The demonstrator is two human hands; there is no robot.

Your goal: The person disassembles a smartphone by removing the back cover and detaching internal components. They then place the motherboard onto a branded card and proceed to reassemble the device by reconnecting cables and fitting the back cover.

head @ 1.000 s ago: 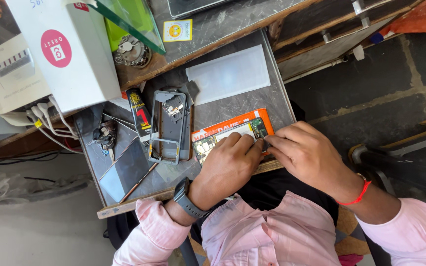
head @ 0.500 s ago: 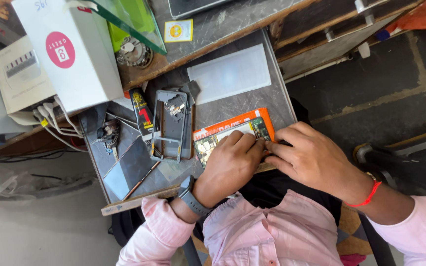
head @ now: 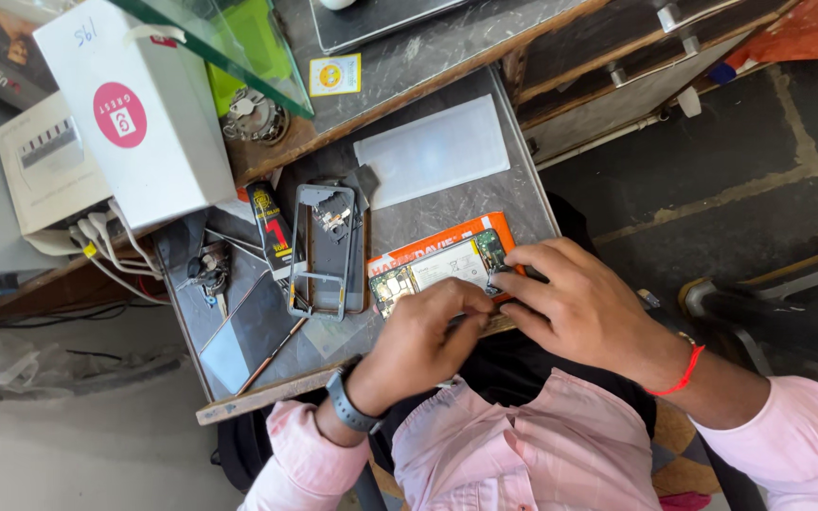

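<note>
A person in a pale pink shirt bends over an opened phone, its flat grey battery and green circuit boards exposed, lying on an orange card near the front edge of a mottled grey stone worktop. The left hand, a dark rubbery watch at its wrist, has thumb and fingers pinched together at the phone's near edge; what they pinch cannot be made out. The right hand, with a red thread at the wrist, rests its curled fingers on the phone's right end, steadying it. Beside it lie a hollow grey phone frame, a frosted rectangular sheet and a glossy white box. Compared with a second ago, both hands sit slightly lower, baring more of the battery.
</note>
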